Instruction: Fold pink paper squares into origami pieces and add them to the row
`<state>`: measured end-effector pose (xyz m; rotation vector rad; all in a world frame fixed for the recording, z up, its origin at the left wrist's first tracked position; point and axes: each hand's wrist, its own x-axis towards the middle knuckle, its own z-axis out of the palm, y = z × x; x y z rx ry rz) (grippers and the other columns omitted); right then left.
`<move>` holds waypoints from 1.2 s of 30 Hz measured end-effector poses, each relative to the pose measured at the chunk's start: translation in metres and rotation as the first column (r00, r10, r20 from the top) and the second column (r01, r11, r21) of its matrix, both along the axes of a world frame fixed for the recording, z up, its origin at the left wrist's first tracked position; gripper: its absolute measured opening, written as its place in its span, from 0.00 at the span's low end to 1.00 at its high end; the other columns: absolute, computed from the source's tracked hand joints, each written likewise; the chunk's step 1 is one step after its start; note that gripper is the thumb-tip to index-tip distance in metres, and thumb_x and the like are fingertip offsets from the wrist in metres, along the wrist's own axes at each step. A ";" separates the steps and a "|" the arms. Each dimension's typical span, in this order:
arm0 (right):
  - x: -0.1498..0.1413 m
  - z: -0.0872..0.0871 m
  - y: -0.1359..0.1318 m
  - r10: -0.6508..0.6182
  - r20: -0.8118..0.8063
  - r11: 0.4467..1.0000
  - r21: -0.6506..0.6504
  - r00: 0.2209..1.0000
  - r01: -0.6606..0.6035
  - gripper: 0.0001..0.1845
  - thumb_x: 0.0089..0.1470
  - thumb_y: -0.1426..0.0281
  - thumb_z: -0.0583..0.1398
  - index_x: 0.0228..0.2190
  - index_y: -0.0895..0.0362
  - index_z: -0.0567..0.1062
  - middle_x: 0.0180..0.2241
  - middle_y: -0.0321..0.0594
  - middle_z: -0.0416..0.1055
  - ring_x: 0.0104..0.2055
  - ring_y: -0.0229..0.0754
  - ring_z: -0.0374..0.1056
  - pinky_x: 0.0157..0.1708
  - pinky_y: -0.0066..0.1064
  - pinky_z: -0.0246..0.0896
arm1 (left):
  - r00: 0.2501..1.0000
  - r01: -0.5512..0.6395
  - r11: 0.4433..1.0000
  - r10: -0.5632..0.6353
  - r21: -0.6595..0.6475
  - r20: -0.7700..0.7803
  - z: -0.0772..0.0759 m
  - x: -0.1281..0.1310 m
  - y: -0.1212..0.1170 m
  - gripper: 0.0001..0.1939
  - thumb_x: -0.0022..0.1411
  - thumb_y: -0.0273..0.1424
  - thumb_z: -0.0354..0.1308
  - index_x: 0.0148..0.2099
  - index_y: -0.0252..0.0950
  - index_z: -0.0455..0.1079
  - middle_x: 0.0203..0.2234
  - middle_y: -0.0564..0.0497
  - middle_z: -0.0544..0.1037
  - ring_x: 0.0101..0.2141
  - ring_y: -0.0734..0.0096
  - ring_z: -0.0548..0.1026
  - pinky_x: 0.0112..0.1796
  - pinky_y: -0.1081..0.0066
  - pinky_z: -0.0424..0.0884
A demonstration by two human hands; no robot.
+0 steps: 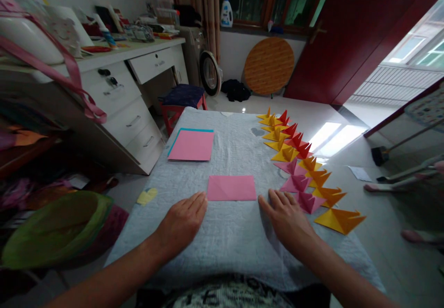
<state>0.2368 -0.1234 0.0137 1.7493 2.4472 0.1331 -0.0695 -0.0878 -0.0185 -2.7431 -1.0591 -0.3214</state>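
Note:
A pink sheet of paper (231,188), folded to a rectangle, lies flat on the cloth-covered table (229,243). My left hand (184,218) rests palm down, its fingers together and stretched out, with the fingertips at the paper's left edge. Just off the right edge lies my right hand (285,213), flat with fingers extended and nothing in it. Its fingertips are close to the folded pink paper cranes (308,201). A stack of square paper (192,145), pink on top with blue showing beneath, sits farther back to the left.
Yellow paper cranes (276,134), red ones (303,150) and orange ones (342,220) stand in rows along the table's right side. A green basket (58,227) is at the left. Behind are a stool (183,96) and a white desk (120,95). At right, another person's legs show partly.

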 end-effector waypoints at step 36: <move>-0.014 -0.018 0.054 0.204 -0.723 0.867 0.447 0.660 0.221 0.31 0.54 0.74 0.56 0.59 0.49 0.65 0.59 0.49 0.57 0.63 0.55 0.55 0.59 0.54 0.54 | 0.678 0.354 0.891 -0.035 -0.284 0.734 0.037 0.038 0.053 0.04 0.62 0.23 0.56 0.39 0.36 0.69 0.40 0.47 0.75 0.41 0.70 0.75 0.43 0.71 0.72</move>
